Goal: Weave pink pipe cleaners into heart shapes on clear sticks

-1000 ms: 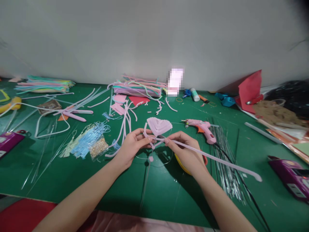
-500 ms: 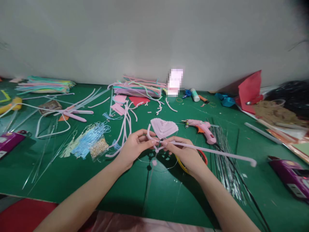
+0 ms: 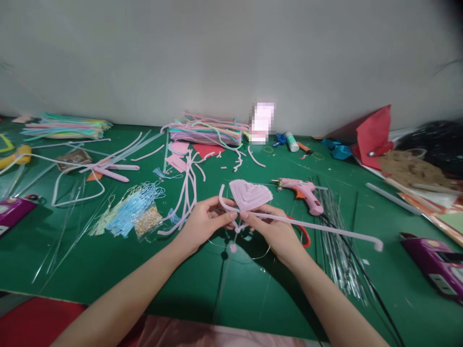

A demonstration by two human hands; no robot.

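Note:
My left hand and my right hand meet above the green table, fingers pinched together at the base of a pink fan-shaped piece made of folded pipe cleaner. A long pink pipe cleaner runs from my right fingers out to the right, ending in a curled tip. Its short end curves up at the left of the fan. A thin wire with a small pink bead hangs below the hands.
A pink glue gun lies right of the fan, beside a bundle of thin wires. Pipe cleaner stacks sit by the wall. Blue tassels and a bag of gold beads lie left. Purple devices sit at both edges.
The fan piece and both hands have shifted slightly right and down. The long pipe cleaner's free end has risen and swung a little toward the wall.

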